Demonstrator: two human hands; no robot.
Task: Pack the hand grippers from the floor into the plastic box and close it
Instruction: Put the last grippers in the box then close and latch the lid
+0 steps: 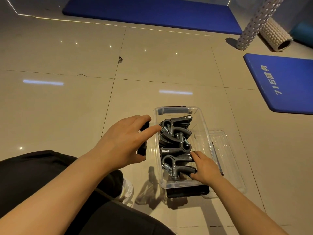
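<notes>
A clear plastic box [205, 131] stands open on the tiled floor in front of me, with several black hand grippers [176, 133] with steel springs lying inside. My right hand [205, 167] reaches into the near end of the box and grips the two handles of the nearest hand gripper [177, 164]. My left hand [123, 143] hovers just left of the box and holds another black hand gripper [142, 150], its index finger stretched toward the box rim. The clear lid [225, 155] lies flat on the floor against the box's right side.
Black latches sit at the box's near end [188, 191] and far end [172, 107]. Blue mats lie at the far side [152, 12] and to the right [284, 82]. Two white foam rollers [274, 34] are at top right. My knee [42, 170] and white shoe [127, 190] are at lower left.
</notes>
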